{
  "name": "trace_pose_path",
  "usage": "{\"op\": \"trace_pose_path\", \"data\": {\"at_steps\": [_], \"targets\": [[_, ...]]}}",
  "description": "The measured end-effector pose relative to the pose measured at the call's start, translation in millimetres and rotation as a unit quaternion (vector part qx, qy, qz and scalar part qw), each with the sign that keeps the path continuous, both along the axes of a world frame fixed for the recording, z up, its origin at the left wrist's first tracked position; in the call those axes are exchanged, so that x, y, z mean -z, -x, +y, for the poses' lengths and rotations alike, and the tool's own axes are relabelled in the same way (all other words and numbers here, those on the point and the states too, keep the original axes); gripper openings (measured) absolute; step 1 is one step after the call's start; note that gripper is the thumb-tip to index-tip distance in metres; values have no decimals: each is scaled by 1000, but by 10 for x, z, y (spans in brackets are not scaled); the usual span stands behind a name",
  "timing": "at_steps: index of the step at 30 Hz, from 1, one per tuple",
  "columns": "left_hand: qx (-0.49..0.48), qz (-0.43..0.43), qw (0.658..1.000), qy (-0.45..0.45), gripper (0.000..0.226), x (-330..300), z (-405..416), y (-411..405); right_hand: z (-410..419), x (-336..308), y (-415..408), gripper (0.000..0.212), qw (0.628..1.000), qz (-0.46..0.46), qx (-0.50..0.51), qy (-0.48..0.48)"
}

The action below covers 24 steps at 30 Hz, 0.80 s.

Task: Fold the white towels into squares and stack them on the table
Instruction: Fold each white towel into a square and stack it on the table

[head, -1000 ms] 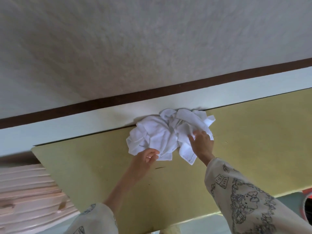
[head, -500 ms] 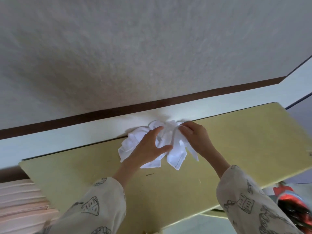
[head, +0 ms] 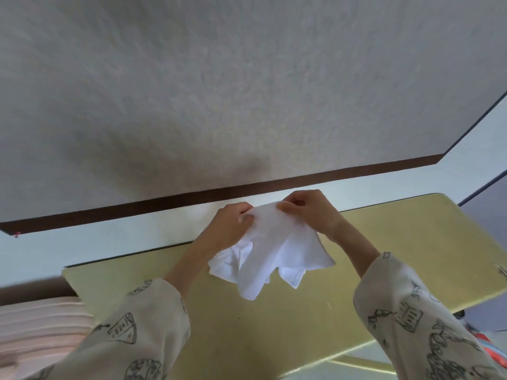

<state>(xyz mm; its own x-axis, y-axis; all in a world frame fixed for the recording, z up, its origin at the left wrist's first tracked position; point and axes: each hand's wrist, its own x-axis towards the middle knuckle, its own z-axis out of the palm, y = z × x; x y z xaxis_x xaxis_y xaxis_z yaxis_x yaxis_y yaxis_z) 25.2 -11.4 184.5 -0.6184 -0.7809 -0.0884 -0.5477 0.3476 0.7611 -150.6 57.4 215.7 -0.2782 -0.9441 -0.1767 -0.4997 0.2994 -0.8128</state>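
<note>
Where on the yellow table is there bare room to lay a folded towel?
Bare table lies right of the right hand, out to the rounded corner, and between the two sleeves near the front edge. A smaller bare strip sits left of the left hand. The middle by the wall is crowded: both hands grip the towels.

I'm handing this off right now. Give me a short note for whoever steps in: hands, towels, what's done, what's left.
Left hand: pinches the top edge of a white towel.
Right hand: pinches the same edge, close beside the left.
Towels: that towel hangs crumpled from both hands above the yellow table; the rest of the pile lies bunched under it near the table's far edge.
Done: no folded square or stack in view.
Left: spread this towel, fold it square, set it down, then do the others and stack.
</note>
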Motion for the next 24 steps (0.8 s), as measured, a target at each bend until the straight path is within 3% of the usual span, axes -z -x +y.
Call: {"op": "trace_pose_path", "data": {"at_steps": [3, 6, 8, 13, 19, 24], "targets": [[-21, 66, 997, -38, 21, -138, -126, -245, 28, -1, -24, 15, 996, 39, -61, -51], [-59, 106, 990, -75, 17, -261, -193, -453, 42, 98, -37, 30, 988, 83, -99, -87], [-81, 119, 986, -89, 17, -293, -232, -560, 24, 186, -18, 35, 989, 73, -92, -91], [-148, 122, 978, -79, 13, -253, -354, -865, -48, 363, 13, 16, 996, 65, -38, -57], [-185, 138, 967, -106, 10, -73, -328, -1145, -89, 476, -97, 22, 998, 52, -14, 21], [-223, 146, 952, -152, 3, 307, -91, -1309, 117, 702, -141, 23, 999, -16, -41, -21]]}}
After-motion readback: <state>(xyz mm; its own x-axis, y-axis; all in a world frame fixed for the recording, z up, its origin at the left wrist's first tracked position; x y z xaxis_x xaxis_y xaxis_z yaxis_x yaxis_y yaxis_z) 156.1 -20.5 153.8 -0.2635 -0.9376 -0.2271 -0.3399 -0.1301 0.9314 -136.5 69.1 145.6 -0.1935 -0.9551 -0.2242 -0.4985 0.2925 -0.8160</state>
